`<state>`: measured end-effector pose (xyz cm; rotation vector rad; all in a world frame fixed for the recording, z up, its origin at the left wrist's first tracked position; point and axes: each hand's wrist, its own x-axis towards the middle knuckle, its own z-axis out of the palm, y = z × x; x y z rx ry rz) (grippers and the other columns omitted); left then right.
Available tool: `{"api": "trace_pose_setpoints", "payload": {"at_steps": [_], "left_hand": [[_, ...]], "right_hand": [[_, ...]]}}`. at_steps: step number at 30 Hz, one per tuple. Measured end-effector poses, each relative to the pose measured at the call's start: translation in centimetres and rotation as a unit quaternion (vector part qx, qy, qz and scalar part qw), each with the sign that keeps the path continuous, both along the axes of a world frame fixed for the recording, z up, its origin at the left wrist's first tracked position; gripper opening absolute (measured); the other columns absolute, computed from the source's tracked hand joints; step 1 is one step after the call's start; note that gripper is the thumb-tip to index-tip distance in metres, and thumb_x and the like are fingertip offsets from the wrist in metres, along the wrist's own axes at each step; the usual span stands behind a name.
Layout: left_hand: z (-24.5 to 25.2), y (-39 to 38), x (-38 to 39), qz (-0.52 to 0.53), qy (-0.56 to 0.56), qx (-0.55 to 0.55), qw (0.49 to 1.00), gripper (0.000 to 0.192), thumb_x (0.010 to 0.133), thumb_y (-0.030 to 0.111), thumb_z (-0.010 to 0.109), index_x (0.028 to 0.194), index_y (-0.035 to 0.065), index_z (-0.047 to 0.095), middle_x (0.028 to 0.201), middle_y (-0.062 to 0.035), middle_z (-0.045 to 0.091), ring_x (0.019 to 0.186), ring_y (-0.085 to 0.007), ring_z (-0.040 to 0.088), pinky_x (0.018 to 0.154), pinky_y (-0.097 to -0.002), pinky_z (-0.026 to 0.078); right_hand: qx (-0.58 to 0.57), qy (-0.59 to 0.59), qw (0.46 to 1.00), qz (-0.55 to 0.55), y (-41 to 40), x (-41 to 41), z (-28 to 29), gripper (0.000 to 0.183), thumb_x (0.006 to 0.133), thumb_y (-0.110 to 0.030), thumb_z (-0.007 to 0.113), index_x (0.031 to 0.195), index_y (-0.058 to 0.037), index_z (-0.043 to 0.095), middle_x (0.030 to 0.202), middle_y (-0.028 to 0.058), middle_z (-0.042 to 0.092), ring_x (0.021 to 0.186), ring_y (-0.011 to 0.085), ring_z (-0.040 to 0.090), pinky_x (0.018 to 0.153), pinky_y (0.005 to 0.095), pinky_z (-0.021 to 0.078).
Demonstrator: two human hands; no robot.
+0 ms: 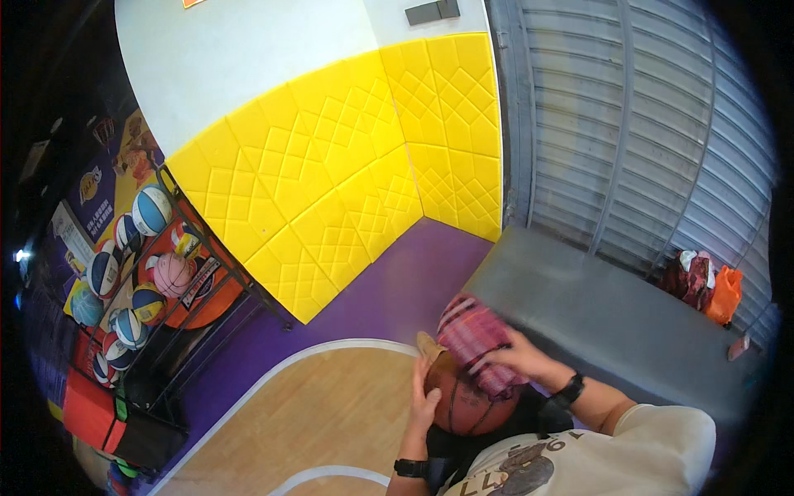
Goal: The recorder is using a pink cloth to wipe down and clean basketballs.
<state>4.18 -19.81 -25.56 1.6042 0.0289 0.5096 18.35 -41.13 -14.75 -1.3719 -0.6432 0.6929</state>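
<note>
A brown basketball [456, 406] is held low in front of my body. My left hand [423, 397] lies against its left side with the thumb over the top. My right hand [524, 358] grips a red and purple plaid cloth [474, 332], bunched and partly folded. The cloth's lower end touches the ball's upper right side. Beyond the ball, a tan shoe [429, 346] shows beside the cloth. The underside of the ball and the fingers beneath the cloth are hidden.
A grey padded bench [577, 291] runs along a metal roller shutter [577, 124] on the right. Dark red clothing [688, 279] and an orange garment [724, 294] lie on it. Yellow padding [335, 167] covers the wall. A ball rack [229, 270] with several balls stands left.
</note>
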Motion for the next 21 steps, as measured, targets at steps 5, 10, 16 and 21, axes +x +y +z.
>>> {"api": "trace_pose_setpoints", "payload": {"at_steps": [5,10,16,21], "left_hand": [[2.4,-1.9,0.3,0.004,-0.048,-0.052,0.997,0.106,0.086,0.042,0.073,0.155,-0.0027,0.005,0.159,-0.0239,0.020,0.147,-0.0345,0.022,0.119,-0.0428,0.017],[7.7,-3.9,1.6,-0.045,-0.107,-0.093,0.989,0.122,0.075,0.047,0.083,0.157,0.0037,0.005,0.161,-0.0215,0.015,0.147,-0.0366,0.021,0.117,-0.0480,0.024],[3.7,-4.2,2.2,0.159,-0.097,0.044,0.982,0.091,0.075,0.016,0.084,0.147,-0.0016,0.032,0.150,-0.0238,0.035,0.138,-0.0352,0.039,0.113,-0.0429,0.031],[4.1,-3.3,2.8,0.126,-0.063,-0.110,0.984,0.071,0.084,-0.006,0.068,0.147,0.0006,0.035,0.136,-0.0149,0.051,0.122,-0.0229,0.052,0.106,-0.0381,0.041]], "right_hand": [[-0.026,-0.128,0.991,-0.044,2.7,-0.5,-3.3,0.073,0.095,-0.035,0.063,0.150,-0.0008,0.030,0.154,0.0216,0.032,0.142,0.0320,0.033,0.116,0.0407,0.0264],[-0.053,-0.158,0.986,0.026,2.7,-1.7,-2.4,0.074,0.104,-0.049,0.039,0.156,-0.0028,0.016,0.162,0.0197,0.014,0.150,0.0312,0.011,0.121,0.0407,0.0109],[0.047,-0.003,0.998,0.043,2.3,-0.4,-3.1,0.068,0.105,-0.049,0.035,0.157,-0.0072,0.019,0.144,0.0178,0.047,0.126,0.0251,0.051,0.106,0.0403,0.0410],[-0.018,-0.281,0.950,-0.134,4.0,1.2,-6.9,0.052,0.102,-0.033,0.051,0.145,-0.0062,0.042,0.131,0.0178,0.058,0.114,0.0264,0.061,0.090,0.0374,0.0517]]}}
